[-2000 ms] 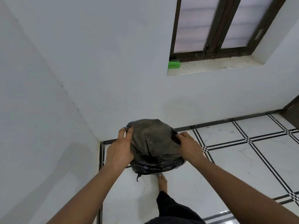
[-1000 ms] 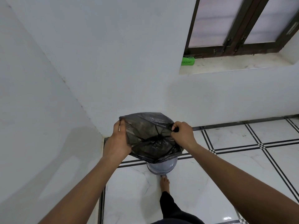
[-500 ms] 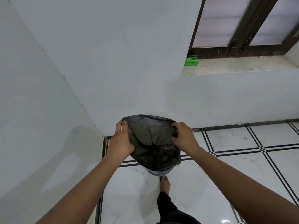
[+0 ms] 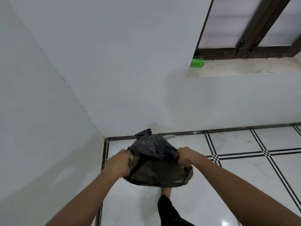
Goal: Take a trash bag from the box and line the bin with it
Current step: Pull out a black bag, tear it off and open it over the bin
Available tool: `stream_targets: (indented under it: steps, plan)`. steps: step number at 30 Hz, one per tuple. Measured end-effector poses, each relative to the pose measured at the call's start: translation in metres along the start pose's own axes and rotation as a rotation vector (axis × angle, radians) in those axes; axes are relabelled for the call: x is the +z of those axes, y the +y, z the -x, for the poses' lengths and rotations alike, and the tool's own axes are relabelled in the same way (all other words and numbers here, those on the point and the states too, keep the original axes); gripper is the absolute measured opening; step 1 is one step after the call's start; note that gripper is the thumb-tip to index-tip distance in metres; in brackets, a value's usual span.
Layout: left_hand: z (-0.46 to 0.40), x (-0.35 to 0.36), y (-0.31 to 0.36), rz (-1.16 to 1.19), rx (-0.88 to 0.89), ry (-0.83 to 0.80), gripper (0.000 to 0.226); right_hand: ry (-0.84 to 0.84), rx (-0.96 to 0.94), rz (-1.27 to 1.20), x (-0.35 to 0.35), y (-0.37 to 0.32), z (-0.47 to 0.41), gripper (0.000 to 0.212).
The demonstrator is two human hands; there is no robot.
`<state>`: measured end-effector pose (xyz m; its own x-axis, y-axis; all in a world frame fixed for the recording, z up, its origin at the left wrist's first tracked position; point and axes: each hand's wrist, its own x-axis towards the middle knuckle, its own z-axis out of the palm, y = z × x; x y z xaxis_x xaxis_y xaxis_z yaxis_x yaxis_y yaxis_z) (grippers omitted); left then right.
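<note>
In the corner of the room, over the white tiled floor (image 4: 236,168), both hands hold a black trash bag (image 4: 154,160) by its mouth. The left hand (image 4: 119,162) has its fingers curled round the left side of the bag's edge, and the right hand (image 4: 184,158) is clenched on the right side, so the plastic is drawn taut between them. The closed bottom of the bag bunches up into a small peak on the far side, towards the wall (image 4: 130,62). The bin cannot be seen; judging by the task it is probably under the bag, but the plastic hides whatever is below. The green box (image 4: 197,62) sits on the window sill (image 4: 244,67), well apart from the hands. A bare foot (image 4: 166,191) shows just beneath the near edge of the bag.

The step in hand appears to be stretching the bag's mouth over the bin's rim. To do it well, the grip on both sides should stay even, so the opening spreads rather than twists. The far side is best hooked over the rim first, then the near edge drawn down. The body of the bag looks to be sitting above rather than inside, so it likely needs pushing down once the rim is caught. Thin film like this can tear if pulled hard at one point.
</note>
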<state>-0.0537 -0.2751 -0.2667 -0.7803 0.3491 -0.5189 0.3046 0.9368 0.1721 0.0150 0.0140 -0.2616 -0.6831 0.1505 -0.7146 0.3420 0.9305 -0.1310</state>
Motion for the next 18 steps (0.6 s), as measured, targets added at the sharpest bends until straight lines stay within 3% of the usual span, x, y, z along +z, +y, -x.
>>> stream_targets:
  steps: [2,4,7,9,12,13,15,18]
  plan:
    - [-0.003,-0.003,0.003,0.133,-0.046,0.290,0.075,0.339,-0.085,-0.200,0.002,-0.001,-0.006,0.041]
    - [-0.001,-0.006,0.010,0.110,-0.031,0.530,0.080,0.681,-0.215,-0.352,0.005,-0.004,-0.011,0.047]
    - [0.006,-0.001,0.016,0.055,0.056,0.740,0.085,0.921,-0.270,-0.352,0.008,-0.014,-0.006,0.058]
    - [0.007,0.004,0.014,-0.037,0.104,0.575,0.088,0.785,-0.209,-0.255,0.009,-0.016,-0.003,0.054]
    - [0.000,0.008,0.004,-0.188,0.078,-0.148,0.061,0.090,0.014,-0.070,0.010,-0.014,-0.002,0.037]
    - [-0.001,0.010,0.002,-0.198,0.047,-0.311,0.055,-0.063,0.066,-0.068,0.011,-0.013,-0.002,0.035]
    - [-0.005,0.011,0.003,-0.147,0.027,-0.322,0.045,-0.107,0.075,-0.110,0.013,-0.010,-0.008,0.026]
    - [-0.017,0.006,0.009,0.023,0.048,-0.184,0.034,0.046,0.046,-0.191,0.011,-0.007,-0.018,0.012]
